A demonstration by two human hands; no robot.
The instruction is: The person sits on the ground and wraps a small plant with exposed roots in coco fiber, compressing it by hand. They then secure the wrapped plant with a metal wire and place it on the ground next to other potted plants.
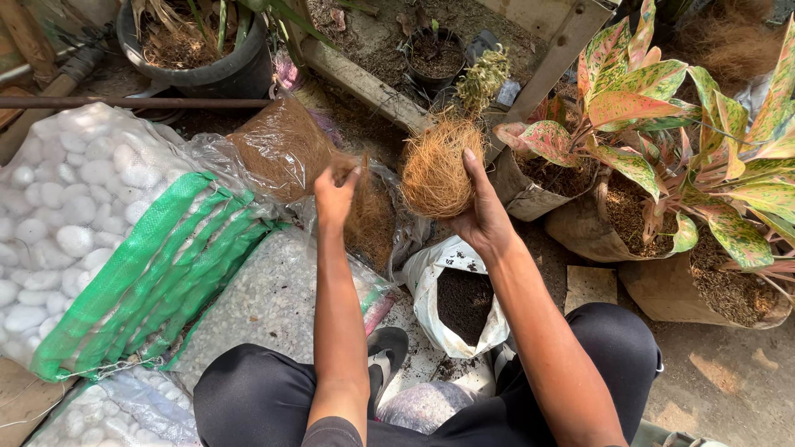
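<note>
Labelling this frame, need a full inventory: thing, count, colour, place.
coir ball: 1, brown, centre, in right hand
coir bag: 1, clear with brown fibre, centre left
pebble sack: 1, white stones, left
green mesh bag: 1, green, on the gravel sack
gravel sack: 1, grey, lower centre
soil bag: 1, white with dark soil, between knees
speckled plants: several, pink-green, in grow bags, right
black pot: 1, top left
small pot: 1, black, top centre
left hand: pinching fibre
right hand: fingers around ball

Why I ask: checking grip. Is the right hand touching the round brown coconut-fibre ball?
Touching. The head view shows the right hand cupping the round brown coconut-fibre ball, thumb pressed against its side.
</note>
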